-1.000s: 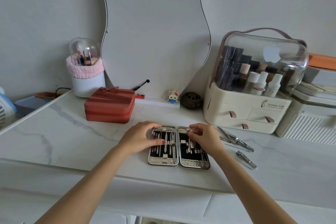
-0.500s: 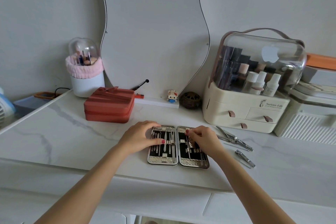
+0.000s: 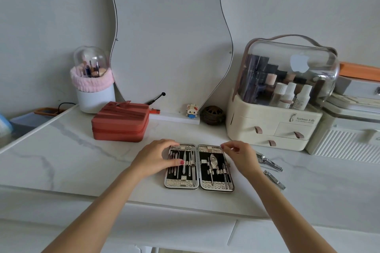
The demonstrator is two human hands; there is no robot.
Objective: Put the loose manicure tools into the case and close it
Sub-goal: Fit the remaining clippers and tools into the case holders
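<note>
A white marble table (image 3: 61, 150), seen from above. At far L we see a white brush holder (image 3: 95, 96) w/ clear dome and pink band, then a red zip box (image 3: 120, 122) in front of a wavy mirror (image 3: 170, 37) against the wall. At centre the manicure case (image 3: 199, 165) lies open flat near the table's front edge, both halves up, metal tools strapped in each. Our left hand (image 3: 156, 157) rests on the case's L edge, fingers curved over its top corner, thumb laid on the L half's strap. Our right hand (image 3: 239, 155) is at the R half's top-right corner, fingers curled w/ the tips pinched together; we cannot tell if they hold anything. Just R of that hand, loose on the table: nippers (image 3: 268, 162), and nearer us a nail clipper (image 3: 274, 179), the two lying apart. Behind them stands a cream cosmetics organiser (image 3: 273, 127) w/ clear lid, bottles inside. White bins (image 3: 347, 139) at far R.
</note>
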